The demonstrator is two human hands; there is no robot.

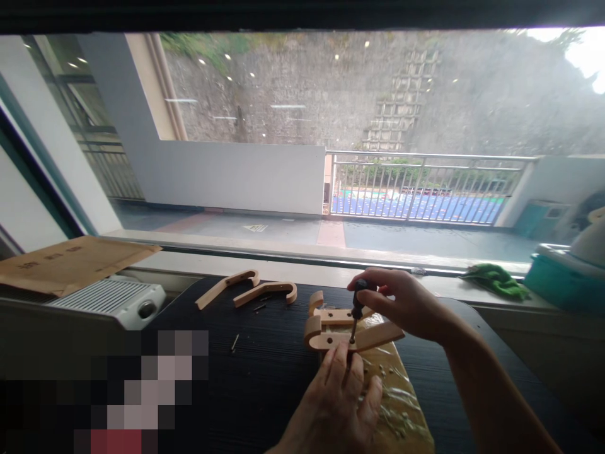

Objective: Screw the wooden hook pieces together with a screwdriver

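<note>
My right hand (401,299) is closed around the dark handle of a screwdriver (360,296). The screwdriver stands nearly upright, its tip at a dark hole in a curved wooden hook piece (378,336). My left hand (331,400) lies with its fingers stretched and apart, fingertips resting against the near edge of that piece. Just behind it is a second similar wooden piece (336,316), partly hidden by my right hand. Both lie over a brown package wrapped in clear tape (401,391); what is under the near piece is partly covered by my left hand.
Two more curved wooden pieces (267,291) lie on the dark table (269,378), with several screws (235,343) nearby. A brown envelope (70,261) rests over a white ribbed device (113,302) at left. A green cloth (494,280) and teal container (553,277) sit on the sill.
</note>
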